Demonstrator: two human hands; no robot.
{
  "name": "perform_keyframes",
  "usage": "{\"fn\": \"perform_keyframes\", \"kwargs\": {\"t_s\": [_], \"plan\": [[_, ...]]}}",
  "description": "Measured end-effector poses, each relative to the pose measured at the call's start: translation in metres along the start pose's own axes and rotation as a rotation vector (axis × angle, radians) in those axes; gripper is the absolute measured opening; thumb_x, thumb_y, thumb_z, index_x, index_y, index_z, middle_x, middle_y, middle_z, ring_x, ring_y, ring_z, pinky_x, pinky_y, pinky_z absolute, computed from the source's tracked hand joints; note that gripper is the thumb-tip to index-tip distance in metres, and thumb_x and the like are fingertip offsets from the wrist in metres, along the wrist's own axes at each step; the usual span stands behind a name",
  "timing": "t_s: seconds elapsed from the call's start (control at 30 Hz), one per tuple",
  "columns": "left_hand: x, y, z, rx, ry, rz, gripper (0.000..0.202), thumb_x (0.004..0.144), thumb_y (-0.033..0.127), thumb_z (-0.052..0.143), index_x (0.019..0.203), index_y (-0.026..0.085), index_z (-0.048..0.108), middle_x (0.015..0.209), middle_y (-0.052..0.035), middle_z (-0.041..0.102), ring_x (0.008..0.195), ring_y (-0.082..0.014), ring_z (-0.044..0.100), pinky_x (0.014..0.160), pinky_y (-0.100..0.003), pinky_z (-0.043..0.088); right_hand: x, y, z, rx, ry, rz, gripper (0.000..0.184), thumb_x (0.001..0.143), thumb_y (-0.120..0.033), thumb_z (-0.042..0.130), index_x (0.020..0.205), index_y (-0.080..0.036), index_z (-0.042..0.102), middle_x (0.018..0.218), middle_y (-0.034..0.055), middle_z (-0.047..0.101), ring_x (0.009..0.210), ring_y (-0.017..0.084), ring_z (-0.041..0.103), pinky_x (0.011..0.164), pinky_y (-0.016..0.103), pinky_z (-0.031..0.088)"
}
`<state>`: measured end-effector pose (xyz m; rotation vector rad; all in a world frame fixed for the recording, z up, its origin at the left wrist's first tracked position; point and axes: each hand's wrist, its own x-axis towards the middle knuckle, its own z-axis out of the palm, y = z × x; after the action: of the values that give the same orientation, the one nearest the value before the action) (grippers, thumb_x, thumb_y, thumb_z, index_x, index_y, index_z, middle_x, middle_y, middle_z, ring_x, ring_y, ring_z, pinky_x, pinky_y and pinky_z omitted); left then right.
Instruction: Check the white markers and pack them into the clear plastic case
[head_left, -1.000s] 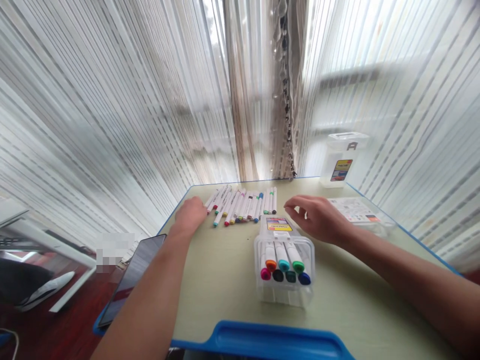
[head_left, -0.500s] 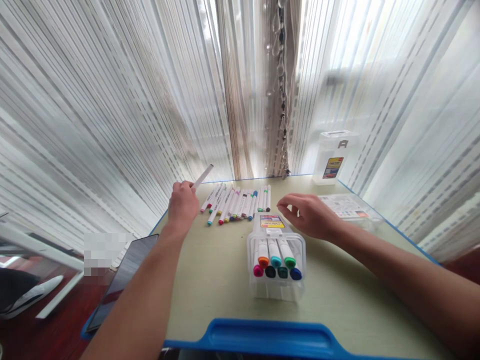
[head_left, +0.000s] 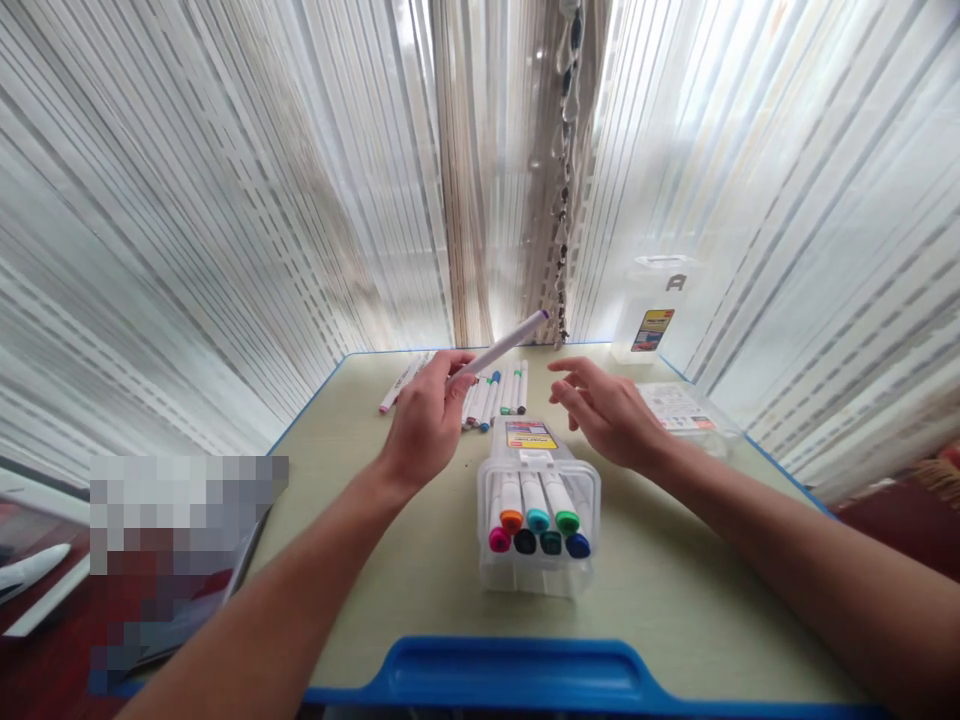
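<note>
My left hand (head_left: 429, 420) is closed around a white marker (head_left: 504, 345) whose purple-tipped end points up and to the right. Below and behind it, loose markers (head_left: 491, 400) lie side by side on the table, partly hidden by that hand. My right hand (head_left: 600, 410) is held with fingers apart and nothing in them, to the right of the loose markers. Between my forearms, a clear plastic marker case (head_left: 540, 580) lies on its side with its open end toward me. Several markers with orange, pink, teal, green, black and blue caps (head_left: 537, 520) are stacked in it.
A clear case with a label (head_left: 652, 330) stands at the table's far right corner. Near my right wrist lies a clear piece with a printed sheet (head_left: 679, 408). The table's blue front edge (head_left: 517, 670) curves inward, and a striped curtain (head_left: 360, 180) hangs behind.
My left hand has carried the marker to the right, over the loose markers. The fingers of my right hand have spread a little. The view has shifted slightly.
</note>
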<state>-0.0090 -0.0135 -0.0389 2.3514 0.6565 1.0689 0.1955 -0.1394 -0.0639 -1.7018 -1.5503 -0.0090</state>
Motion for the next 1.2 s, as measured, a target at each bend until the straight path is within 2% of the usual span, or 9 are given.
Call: {"fn": "perform_keyframes", "kwargs": {"t_s": [0.2,0.37,0.47,0.6,0.67,0.77,0.97,1.1,1.2], "plan": [[-0.004,0.004,0.004,-0.008,-0.042,-0.001,0.023,0.099,0.03,0.05,0.114,0.019,0.063,0.1,-0.0051,0.073,0.086,-0.0188,0.067,0.08,-0.03,0.051,-0.001,0.001,-0.001,0.099,0.009,0.034,0.041,0.102,-0.042,0.043,0.132,-0.014,0.047,0.088,0.0062,0.071,0.054,0.015,0.064,0.062,0.031,0.05],[-0.004,0.001,0.007,-0.042,-0.095,0.049,0.024,0.099,0.03,0.051,0.113,0.017,0.065,0.1,-0.0055,0.072,0.082,-0.0179,0.066,0.077,-0.029,0.051,-0.002,0.005,0.002,0.23,0.046,0.04,0.048,0.102,-0.048,0.043,0.139,-0.017,0.04,0.096,0.0069,0.07,0.053,0.013,0.063,0.053,0.028,0.049],[-0.005,0.0,0.008,-0.073,-0.102,0.098,0.026,0.099,0.032,0.051,0.112,0.017,0.067,0.097,-0.0056,0.072,0.08,-0.0182,0.065,0.073,-0.029,0.051,-0.002,0.008,0.003,0.283,0.075,0.028,0.047,0.102,-0.051,0.043,0.138,-0.019,0.042,0.098,0.0067,0.07,0.053,0.012,0.063,0.049,0.027,0.048],[-0.005,0.001,0.009,-0.181,-0.114,0.104,0.026,0.098,0.033,0.054,0.111,0.016,0.068,0.095,-0.0047,0.071,0.079,-0.0161,0.064,0.071,-0.027,0.05,-0.002,0.007,0.003,0.321,0.113,-0.013,0.036,0.102,-0.049,0.047,0.123,-0.021,0.051,0.09,0.003,0.07,0.051,0.011,0.063,0.049,0.026,0.048],[-0.006,0.002,0.009,-0.256,-0.107,0.073,0.027,0.097,0.036,0.057,0.109,0.016,0.07,0.086,-0.0023,0.069,0.07,-0.0134,0.06,0.064,-0.024,0.047,-0.003,0.005,0.002,0.33,0.145,-0.029,0.029,0.102,-0.048,0.048,0.113,-0.021,0.053,0.085,0.0012,0.07,0.049,0.01,0.062,0.048,0.025,0.048],[-0.006,0.001,0.009,-0.371,-0.067,-0.001,0.029,0.093,0.043,0.062,0.105,0.018,0.07,0.068,0.0024,0.057,0.057,-0.0106,0.049,0.052,-0.022,0.039,-0.004,0.002,0.002,0.341,0.177,-0.032,0.025,0.102,-0.047,0.048,0.102,-0.022,0.052,0.08,0.0002,0.071,0.047,0.01,0.061,0.047,0.025,0.046],[-0.007,0.0,0.011,-0.499,0.027,-0.059,0.031,0.095,0.047,0.058,0.099,0.018,0.067,0.058,0.0056,0.042,0.049,-0.0086,0.039,0.045,-0.022,0.03,-0.005,-0.002,0.003,0.442,0.204,0.011,0.035,0.101,-0.051,0.047,0.085,-0.021,0.054,0.069,0.0,0.07,0.043,0.01,0.059,0.043,0.023,0.044],[-0.006,0.002,0.011,-0.593,0.051,-0.095,0.029,0.095,0.044,0.058,0.1,0.017,0.068,0.064,0.0032,0.049,0.049,-0.0082,0.04,0.044,-0.022,0.032,-0.003,-0.004,0.002,0.499,0.242,0.074,0.05,0.1,-0.057,0.046,0.067,-0.02,0.053,0.052,0.0001,0.064,0.038,0.009,0.054,0.038,0.021,0.04],[-0.006,0.005,0.01,-0.655,0.066,-0.117,0.027,0.095,0.041,0.059,0.101,0.016,0.068,0.071,0.0012,0.055,0.048,-0.007,0.042,0.043,-0.021,0.034,-0.001,-0.006,0.002,0.553,0.274,0.132,0.055,0.097,-0.062,0.047,0.061,-0.021,0.048,0.045,0.0001,0.06,0.033,0.01,0.052,0.034,0.021,0.037]]}}
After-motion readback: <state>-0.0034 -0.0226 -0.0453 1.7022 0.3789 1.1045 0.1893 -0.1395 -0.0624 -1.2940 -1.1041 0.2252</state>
